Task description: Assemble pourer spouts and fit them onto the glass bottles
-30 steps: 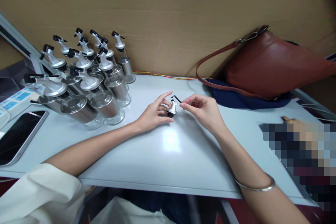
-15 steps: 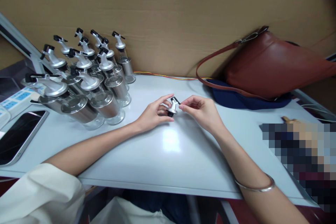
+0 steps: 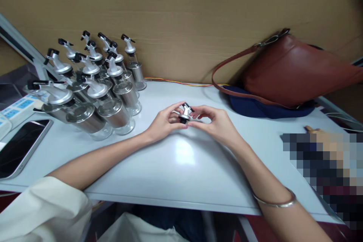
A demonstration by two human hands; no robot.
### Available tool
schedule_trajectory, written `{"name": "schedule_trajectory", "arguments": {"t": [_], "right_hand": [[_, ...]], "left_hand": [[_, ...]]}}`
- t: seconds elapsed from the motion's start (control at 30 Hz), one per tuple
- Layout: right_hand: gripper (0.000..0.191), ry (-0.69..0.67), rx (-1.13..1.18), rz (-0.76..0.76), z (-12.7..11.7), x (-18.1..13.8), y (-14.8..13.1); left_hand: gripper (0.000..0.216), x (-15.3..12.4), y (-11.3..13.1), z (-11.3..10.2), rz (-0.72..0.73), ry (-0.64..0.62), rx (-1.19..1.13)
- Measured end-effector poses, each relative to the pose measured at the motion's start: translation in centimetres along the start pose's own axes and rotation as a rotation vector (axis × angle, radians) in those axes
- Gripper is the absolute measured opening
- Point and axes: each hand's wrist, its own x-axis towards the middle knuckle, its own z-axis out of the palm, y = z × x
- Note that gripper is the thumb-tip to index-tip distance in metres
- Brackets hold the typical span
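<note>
A small silver bottle pourer (image 3: 185,114) with a black flip cap and a black ribbed stopper is held upright just above the table, between my two hands. My left hand (image 3: 163,123) grips it from the left, thumb low by the stopper and fingers curled behind. From the right, my right hand (image 3: 217,121) has its thumb by the base and its bent fingers by the cap; their exact contact is partly hidden. Several glass bottles with steel sleeves (image 3: 113,113), each topped by a similar pourer, stand together on the left.
The white table (image 3: 141,174) meets a cardboard wall (image 3: 181,22). A phone (image 3: 24,147) and a power strip (image 3: 21,106) lie at the left. A brown leather bag (image 3: 289,72) rests on dark blue cloth (image 3: 255,104) at the back right. Thin wires (image 3: 181,82) run along the wall.
My right hand's thumb has moved from the cap's lever down to the pourer's base, and its fingers have spread. The pourer has shifted slightly left and is turned a little.
</note>
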Motion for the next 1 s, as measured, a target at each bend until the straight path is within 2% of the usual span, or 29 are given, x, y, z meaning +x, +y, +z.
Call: {"name": "schedule_trajectory", "arguments": {"t": [0.17, 0.47, 0.63, 0.67, 0.8, 0.83, 0.9, 1.0], "right_hand": [[0.021, 0.027, -0.019, -0.046, 0.06, -0.18, -0.24], [0.016, 0.011, -0.09, -0.058, -0.12, -0.31, -0.67], [0.017, 0.054, -0.082, -0.038, 0.02, -0.19, -0.83], [0.018, 0.067, -0.085, -0.026, 0.01, -0.17, -0.86], [0.022, 0.077, -0.097, 0.001, -0.05, -0.08, -0.82], [0.021, 0.07, -0.095, -0.008, -0.05, -0.08, -0.79], [0.018, 0.045, -0.069, -0.028, 0.02, -0.1, -0.74], [0.026, -0.022, -0.009, -0.021, 0.21, -0.21, -0.7]], "left_hand": [[0.071, -0.04, -0.04, -0.03, -0.011, -0.016, -0.008], [0.07, -0.03, -0.14, -0.11, 0.0, -0.006, 0.023], [0.086, -0.23, 0.1, 0.14, 0.037, 0.042, 0.025], [0.083, -0.27, 0.15, 0.16, 0.048, 0.046, 0.03], [0.037, -0.15, 0.1, 0.09, 0.066, 0.052, 0.054], [0.031, -0.07, 0.03, 0.03, 0.063, 0.059, 0.054], [0.03, 0.09, -0.09, -0.07, 0.055, 0.069, 0.056], [0.033, 0.16, -0.07, -0.15, 0.05, 0.071, 0.074]]}}
